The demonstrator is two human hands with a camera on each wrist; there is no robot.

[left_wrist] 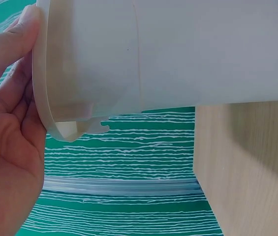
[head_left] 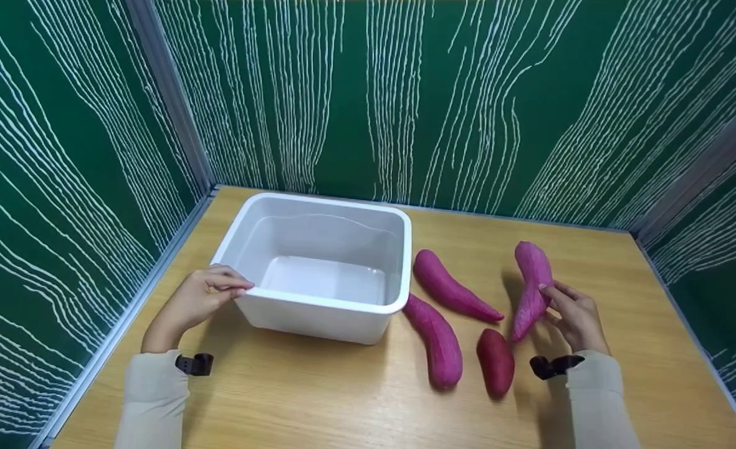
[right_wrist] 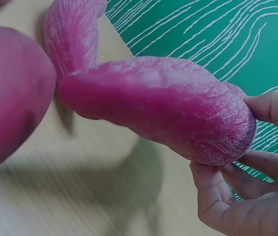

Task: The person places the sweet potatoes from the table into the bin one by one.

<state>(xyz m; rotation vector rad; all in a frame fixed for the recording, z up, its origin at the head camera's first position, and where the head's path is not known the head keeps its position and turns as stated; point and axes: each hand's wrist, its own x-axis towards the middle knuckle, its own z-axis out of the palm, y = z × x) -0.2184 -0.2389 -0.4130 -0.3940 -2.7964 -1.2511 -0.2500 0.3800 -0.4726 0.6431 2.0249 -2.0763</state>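
My left hand (head_left: 196, 302) pinches the near-left corner of a white plastic bin (head_left: 318, 319), which stands on the table with nothing inside. In the left wrist view, the thumb lies on the bin's rim (left_wrist: 41, 64) and the fingers tuck behind it. To the right, my right hand (head_left: 578, 315) grips a long purple sweet potato (head_left: 535, 274) between thumb and fingertips. Its narrow lower end comes close to a shorter, redder sweet potato (head_left: 496, 365). Two more purple sweet potatoes, one farther back (head_left: 452, 290) and one nearer (head_left: 437, 346), lie beside the bin.
The wooden table (head_left: 293, 399) is walled in by green panels (head_left: 349, 112) with wavy white lines. A metal strip (head_left: 134, 305) runs along the left edge. Dark straps with small devices (head_left: 196, 364) sit on both wrists.
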